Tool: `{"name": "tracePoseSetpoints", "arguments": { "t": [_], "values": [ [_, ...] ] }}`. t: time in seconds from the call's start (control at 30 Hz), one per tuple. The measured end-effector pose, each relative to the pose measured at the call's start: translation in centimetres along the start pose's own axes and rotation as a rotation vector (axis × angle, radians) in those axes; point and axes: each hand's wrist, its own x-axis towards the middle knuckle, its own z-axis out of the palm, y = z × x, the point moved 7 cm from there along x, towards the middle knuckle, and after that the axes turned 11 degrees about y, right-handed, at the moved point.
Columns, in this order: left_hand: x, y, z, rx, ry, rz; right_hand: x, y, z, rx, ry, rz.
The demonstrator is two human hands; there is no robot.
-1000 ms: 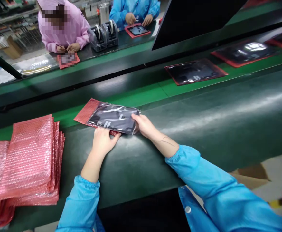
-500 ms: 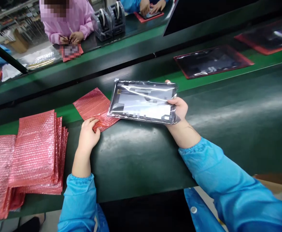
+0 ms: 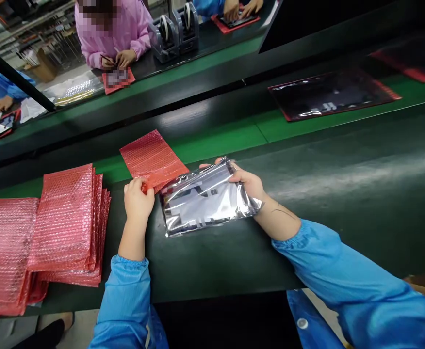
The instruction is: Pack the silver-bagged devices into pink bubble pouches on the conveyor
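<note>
My left hand [image 3: 138,201] pinches the near edge of a red bubble-wrap pouch [image 3: 154,157], which lies partly over the green belt strip. In my right hand [image 3: 243,178] is a flat panel in a clear shiny plastic bag [image 3: 205,198], gripped at its right end with the thumb on top. The bagged panel is tilted just above the dark work surface. Its upper left corner meets or overlaps the right corner of the pouch; whether they touch I cannot tell.
Stacks of red bubble-wrap pouches [image 3: 65,218] stand at the left. Red-wrapped panels [image 3: 332,94] lie on the green strip [image 3: 227,138] at the right. Across the bench a co-worker in pink [image 3: 116,31] works beside tape dispensers [image 3: 174,31]. A dark overhanging panel [image 3: 318,22] is at the top right.
My right hand has brought the bagged panel down and nearer, turning it so its left end dips towards me. My left hand still holds the pouch edge. The whole view has shifted slightly.
</note>
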Motion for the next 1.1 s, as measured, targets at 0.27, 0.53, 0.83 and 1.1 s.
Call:
{"name": "tracePoseSetpoints", "arguments": {
  "t": [0.27, 0.53, 0.83, 1.1],
  "values": [
    [-0.5, 0.7, 0.6, -0.077, -0.010, 0.064, 0.2, 0.2, -0.5, -0.041, -0.059, 0.142],
    [-0.5, 0.4, 1.3, -0.012, -0.013, 0.107, 1.5, 0.9, -1.7, 0.160, 0.067, -0.023],
    [-0.4, 1.2, 0.6, -0.114, 0.089, 0.118, 1.0, 0.1, -1.1, 0.015, 0.039, -0.164],
    [0.0, 1.4, 0.6, -0.136, 0.042, 0.116, 2.2, 0.5, -2.7, 0.032, 0.199, -0.259]
  ]
}}
